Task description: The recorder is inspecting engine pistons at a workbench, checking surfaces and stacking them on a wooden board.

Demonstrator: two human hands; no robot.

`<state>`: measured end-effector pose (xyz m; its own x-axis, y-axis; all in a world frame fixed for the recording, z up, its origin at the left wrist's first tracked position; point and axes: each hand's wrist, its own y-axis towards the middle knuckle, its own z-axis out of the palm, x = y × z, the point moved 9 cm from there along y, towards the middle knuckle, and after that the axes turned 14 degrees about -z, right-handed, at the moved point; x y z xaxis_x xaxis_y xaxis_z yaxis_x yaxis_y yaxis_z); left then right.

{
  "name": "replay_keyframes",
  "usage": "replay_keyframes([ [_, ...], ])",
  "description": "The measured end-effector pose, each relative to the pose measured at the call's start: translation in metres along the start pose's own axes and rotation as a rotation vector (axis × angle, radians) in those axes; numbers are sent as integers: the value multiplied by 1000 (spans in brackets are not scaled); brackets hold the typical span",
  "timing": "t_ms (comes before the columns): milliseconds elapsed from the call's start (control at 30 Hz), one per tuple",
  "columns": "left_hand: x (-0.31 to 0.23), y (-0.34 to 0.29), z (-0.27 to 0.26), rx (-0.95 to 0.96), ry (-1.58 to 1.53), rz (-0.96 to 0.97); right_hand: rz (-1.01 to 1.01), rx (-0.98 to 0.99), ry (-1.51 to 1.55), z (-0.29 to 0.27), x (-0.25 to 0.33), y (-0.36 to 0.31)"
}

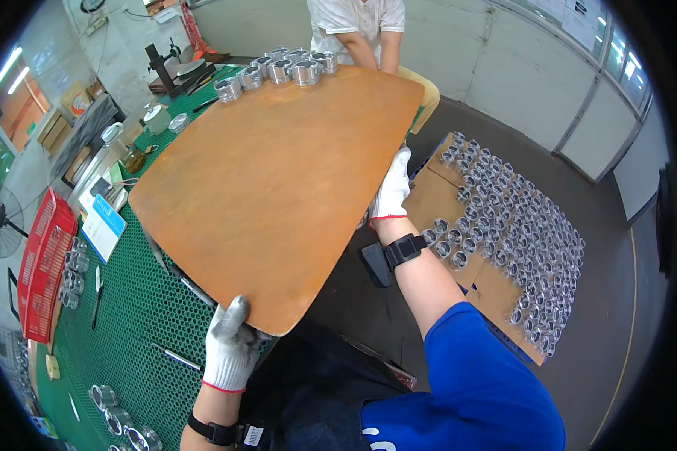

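The person is holding a large brown board (271, 180), which is spreading partly over the green table (132, 308) and partly beyond its right side. The left hand (232, 346), in a white glove, is gripping the near corner, with the thumb lying on top; its other fingers are mostly hiding from view. The right hand (391, 188) is grasping the right edge, but I cannot tell how its fingers are bending underneath.

A group of metal rings (306, 73) is standing at the far end of the board, apparently on it. If the near side is rising too much, the rings could be sliding over the far edge, near the other person (357, 34). The gloves could also be slipping, because the board is looking smooth. A dark tool (194, 287) is lying close to the left edge, so a sideways swing could be pushing it.
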<state>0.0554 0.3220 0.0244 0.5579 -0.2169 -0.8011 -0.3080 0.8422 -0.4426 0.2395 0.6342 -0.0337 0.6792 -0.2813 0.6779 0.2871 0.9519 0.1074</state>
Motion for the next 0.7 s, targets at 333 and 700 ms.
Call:
replay_keyframes([
  [333, 2, -13, -26, -3, -3, -19, -8, 5, 64, 1, 1, 1],
  [700, -6, -42, -67, -332, 324, 24, -409, 307, -447, -4, 102, 56],
])
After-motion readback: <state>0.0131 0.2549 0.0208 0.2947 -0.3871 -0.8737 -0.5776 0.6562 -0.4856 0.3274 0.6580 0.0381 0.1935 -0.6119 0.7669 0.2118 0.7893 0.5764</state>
